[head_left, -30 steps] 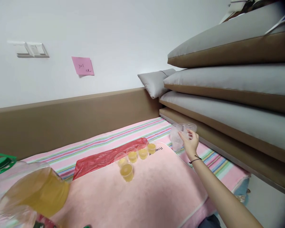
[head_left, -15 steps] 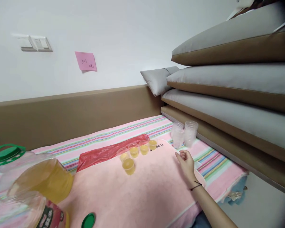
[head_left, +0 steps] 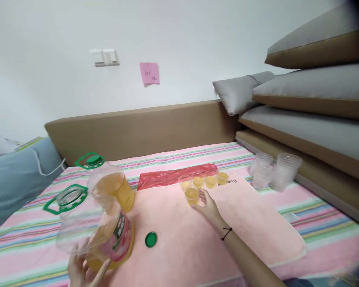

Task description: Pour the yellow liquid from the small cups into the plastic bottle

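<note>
My right hand (head_left: 208,207) is closed round the right side of a clear plastic cup (head_left: 192,197) of yellow drink. Behind that cup stands a row of several similar cups (head_left: 210,181), each with some yellow drink. At lower left, my left hand (head_left: 85,267) is at the near side of a large clear jug (head_left: 100,235), its fingers spread; whether it presses on the jug I cannot tell. This jug has a pink label, a green handle and an uncapped mouth. A second jug (head_left: 116,187) with a green cap stands behind it.
A green cap (head_left: 151,239) lies on the pink mat (head_left: 173,255). Behind the cups lies a red plastic bag (head_left: 176,175). Two stacks of cups (head_left: 285,171) stand at right, beside piled cushions (head_left: 311,119). A brown backrest (head_left: 146,131) runs along the wall.
My right hand has gone from near the stacked cups to the front filled cup. My left hand has come into view at the near jug. The view has swung left.
</note>
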Available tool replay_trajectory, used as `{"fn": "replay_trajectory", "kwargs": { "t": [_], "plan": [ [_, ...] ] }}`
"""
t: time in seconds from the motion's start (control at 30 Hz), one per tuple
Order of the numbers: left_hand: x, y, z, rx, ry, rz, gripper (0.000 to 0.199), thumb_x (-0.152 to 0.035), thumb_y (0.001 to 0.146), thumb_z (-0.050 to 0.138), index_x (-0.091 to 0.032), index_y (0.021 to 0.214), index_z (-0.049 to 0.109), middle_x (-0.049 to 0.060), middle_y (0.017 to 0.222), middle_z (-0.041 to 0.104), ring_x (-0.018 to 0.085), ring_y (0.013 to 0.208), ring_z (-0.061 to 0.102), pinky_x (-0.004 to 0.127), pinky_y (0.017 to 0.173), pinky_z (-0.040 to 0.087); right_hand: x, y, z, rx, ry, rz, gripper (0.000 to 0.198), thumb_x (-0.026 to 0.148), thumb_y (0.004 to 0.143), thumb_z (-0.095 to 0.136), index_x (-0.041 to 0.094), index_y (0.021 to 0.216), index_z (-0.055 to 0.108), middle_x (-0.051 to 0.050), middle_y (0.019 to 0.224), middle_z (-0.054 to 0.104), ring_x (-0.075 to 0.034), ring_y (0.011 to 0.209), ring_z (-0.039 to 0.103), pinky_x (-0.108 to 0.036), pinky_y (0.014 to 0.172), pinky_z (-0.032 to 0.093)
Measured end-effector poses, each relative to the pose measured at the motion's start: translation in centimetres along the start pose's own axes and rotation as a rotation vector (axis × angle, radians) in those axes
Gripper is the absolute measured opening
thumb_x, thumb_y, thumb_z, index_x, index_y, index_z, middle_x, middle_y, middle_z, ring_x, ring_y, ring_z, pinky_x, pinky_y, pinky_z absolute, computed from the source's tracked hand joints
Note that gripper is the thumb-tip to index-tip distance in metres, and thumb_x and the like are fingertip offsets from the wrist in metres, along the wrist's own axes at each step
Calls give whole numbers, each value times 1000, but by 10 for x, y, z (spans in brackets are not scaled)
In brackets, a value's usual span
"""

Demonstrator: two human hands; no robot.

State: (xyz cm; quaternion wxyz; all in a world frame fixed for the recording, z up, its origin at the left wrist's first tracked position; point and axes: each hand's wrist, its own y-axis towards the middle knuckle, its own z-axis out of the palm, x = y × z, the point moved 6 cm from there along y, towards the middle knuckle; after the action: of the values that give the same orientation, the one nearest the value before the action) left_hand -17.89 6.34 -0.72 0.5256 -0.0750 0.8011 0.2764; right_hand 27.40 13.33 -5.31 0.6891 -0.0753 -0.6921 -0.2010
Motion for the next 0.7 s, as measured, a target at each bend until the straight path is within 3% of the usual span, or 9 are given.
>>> {"fn": "replay_trajectory", "kwargs": {
  "t": [0.13,0.27,0.4,0.53,0.7],
  "plan": [
    [11,0,-3,42,-20,-15,101,-57,61,81,-38,146,31,9,144,46,35,132,49,58,108,47,-8,1,23,-30,25,9,68,40,60,83,21,119,55,-12,122,68,-32,114,65,-49,100,51],
    [13,-2,-3,74,-1,8,106,-56,66,79,-40,152,19,9,153,36,37,137,43,66,113,38,-14,-1,26,-62,23,0,67,44,65,82,20,120,54,-12,119,69,-31,113,65,-50,101,50],
    [11,-5,-2,86,-38,-26,101,-56,67,79,-37,150,24,11,145,43,36,130,51,63,110,43,-9,-6,26,-57,50,-21,66,44,63,84,20,118,56,-12,116,71,-31,109,67,-51,99,52],
    [11,-8,1,123,-76,-37,101,-55,68,79,-36,150,21,11,144,45,33,124,56,57,104,51,24,-14,31,-32,56,-52,66,43,58,87,19,114,61,-14,114,73,-33,109,69,-52,99,53],
    [16,-11,2,128,-47,-27,98,-57,70,77,-31,148,24,13,149,41,34,131,50,59,112,42,90,-23,54,75,-2,-138,66,42,56,87,21,114,64,-14,122,71,-35,115,66,-54,100,53]
  ]
}}
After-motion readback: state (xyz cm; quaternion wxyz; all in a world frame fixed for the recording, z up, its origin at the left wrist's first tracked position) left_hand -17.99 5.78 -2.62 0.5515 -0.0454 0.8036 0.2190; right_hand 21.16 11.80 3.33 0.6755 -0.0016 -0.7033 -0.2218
